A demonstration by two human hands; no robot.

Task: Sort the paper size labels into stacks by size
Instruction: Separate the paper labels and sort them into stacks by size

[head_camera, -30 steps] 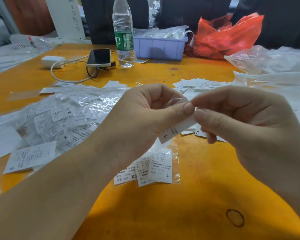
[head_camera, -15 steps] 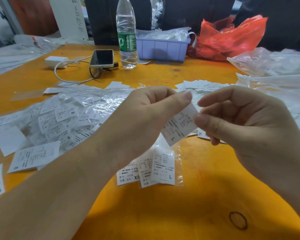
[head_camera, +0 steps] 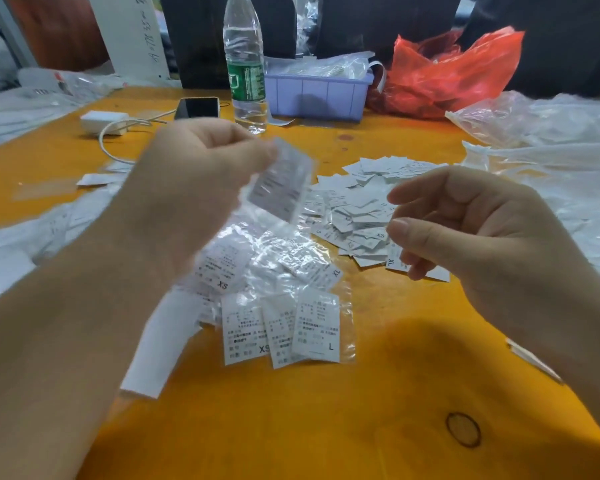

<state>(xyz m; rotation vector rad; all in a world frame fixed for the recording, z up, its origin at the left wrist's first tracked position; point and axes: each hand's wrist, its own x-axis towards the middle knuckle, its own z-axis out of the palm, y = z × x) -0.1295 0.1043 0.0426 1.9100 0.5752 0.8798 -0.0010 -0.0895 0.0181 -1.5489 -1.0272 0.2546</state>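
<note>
The table (head_camera: 326,427) has an orange top with a dark ring mark (head_camera: 462,429) near its front edge. Bagged size labels (head_camera: 284,327) lie at its centre; loose labels (head_camera: 361,209) form a pile just behind, toward the right edge. Along the far edge stand a water bottle (head_camera: 245,64), a lilac tray (head_camera: 319,95), a phone (head_camera: 197,108), a white charger (head_camera: 103,121) and a red bag (head_camera: 454,74). Clear plastic bags (head_camera: 551,147) cover the right edge.

Desk (head_camera: 378,410): smooth orange wood w/ knot. Labels (head_camera: 361,216): matt white paper. Sleeves (head_camera: 278,251): glossy clear plastic. Bag (head_camera: 451,74): crinkly red plastic.
</note>
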